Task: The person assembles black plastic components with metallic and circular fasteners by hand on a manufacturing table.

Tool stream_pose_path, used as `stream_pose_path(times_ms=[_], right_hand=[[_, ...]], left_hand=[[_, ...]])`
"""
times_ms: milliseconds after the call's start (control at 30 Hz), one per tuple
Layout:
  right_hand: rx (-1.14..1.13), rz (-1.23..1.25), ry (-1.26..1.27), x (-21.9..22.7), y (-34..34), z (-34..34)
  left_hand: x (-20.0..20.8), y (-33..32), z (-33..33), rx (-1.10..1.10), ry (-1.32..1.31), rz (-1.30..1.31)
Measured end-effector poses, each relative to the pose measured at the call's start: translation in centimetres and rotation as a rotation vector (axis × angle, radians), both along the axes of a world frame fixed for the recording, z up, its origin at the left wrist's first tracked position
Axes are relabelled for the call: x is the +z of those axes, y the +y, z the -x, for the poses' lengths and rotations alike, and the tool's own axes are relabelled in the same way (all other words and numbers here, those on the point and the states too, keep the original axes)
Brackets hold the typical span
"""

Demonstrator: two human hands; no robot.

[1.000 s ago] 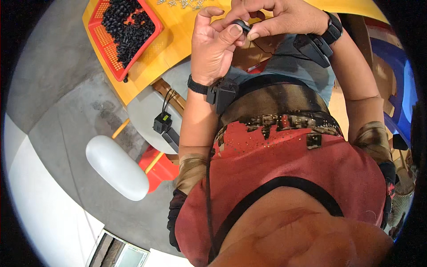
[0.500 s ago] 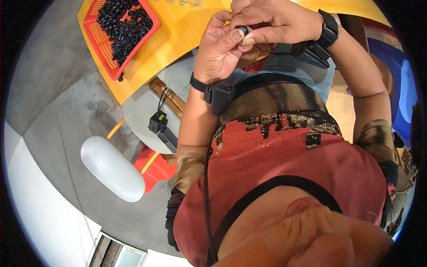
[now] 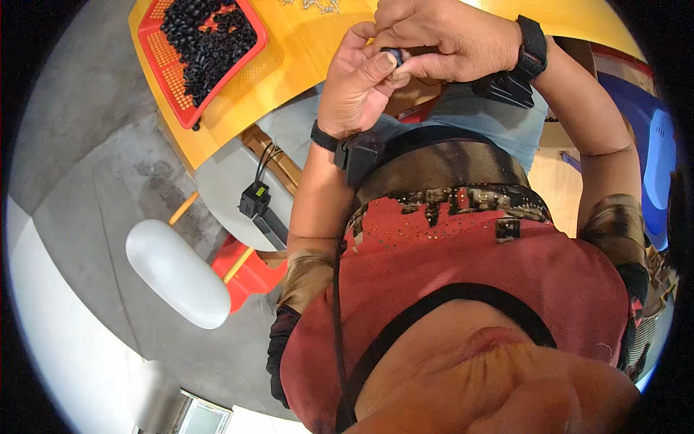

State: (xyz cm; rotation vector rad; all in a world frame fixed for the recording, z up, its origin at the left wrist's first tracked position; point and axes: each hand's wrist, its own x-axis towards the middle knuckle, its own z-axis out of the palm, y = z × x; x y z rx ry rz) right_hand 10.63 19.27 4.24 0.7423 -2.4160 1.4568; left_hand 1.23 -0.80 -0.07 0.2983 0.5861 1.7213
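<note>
A small rounded black part (image 3: 392, 56) is pinched between the fingertips of both hands at the table's near edge. My left hand (image 3: 356, 85) grips it from the left, its thumb pressed against the part. From the right, my right hand (image 3: 452, 45) closes on the same part with thumb and bent fingers. The fingers cover much of it, so its full shape is hidden. Left of my hands, a red plastic basket (image 3: 254, 40) on the yellow table (image 3: 293, 69) holds many small black parts (image 3: 210, 47).
Small silvery pieces (image 3: 318, 6) lie on the table beyond the basket. A seat with a pale rounded pad (image 3: 177, 273) stands at the left, near a red plastic stool (image 3: 249, 286). Blue plastic (image 3: 658, 159) is at the right. A black cabled device (image 3: 256, 201) sits by my left forearm.
Both hands keep their hold on the black part, with small shifts of the fingers. The whole view has shifted slightly. A blurred grey shape has appeared at the lower left.
</note>
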Motion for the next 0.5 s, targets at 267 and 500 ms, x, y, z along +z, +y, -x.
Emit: stream_pose_path(times_ms=[267, 500], right_hand=[[0.04, -0.112, 0.537, -4.0, 0.1, 1.6], [0.123, 0.114, -0.139, -1.4, 0.0, -0.5]], left_hand=[[-0.4, -0.5, 0.3, -0.006, -0.131, 0.036], [-0.5, -1.0, -0.2, -0.082, -0.112, 0.01]])
